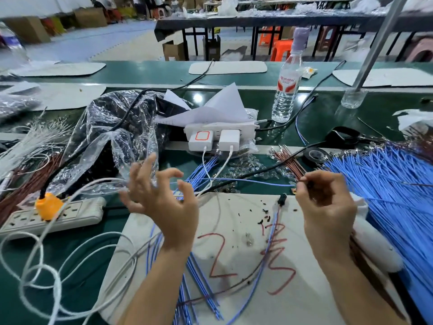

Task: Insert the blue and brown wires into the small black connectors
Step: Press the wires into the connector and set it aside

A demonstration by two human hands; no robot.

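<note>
My right hand (328, 207) pinches one end of a single blue wire (246, 181) between thumb and fingertips, above the white mat (234, 289). The wire runs left, level, toward my left hand (161, 200). That hand hovers with fingers spread and loosely curled, holding nothing. A small black connector (281, 198) lies on the mat just left of my right hand, with a blue and a brown wire trailing down from it. A thick fan of blue wires (386, 191) lies at the right. Brown wires (289, 161) lie beyond my right hand.
A power strip with an orange plug (49, 205) sits at the left, and white cables (46, 266) loop below it. A crumpled plastic bag (112, 137), white chargers (220, 139), a water bottle (287, 90) and a black tape roll (315, 154) stand behind. Loose blue wires cross the mat's left edge.
</note>
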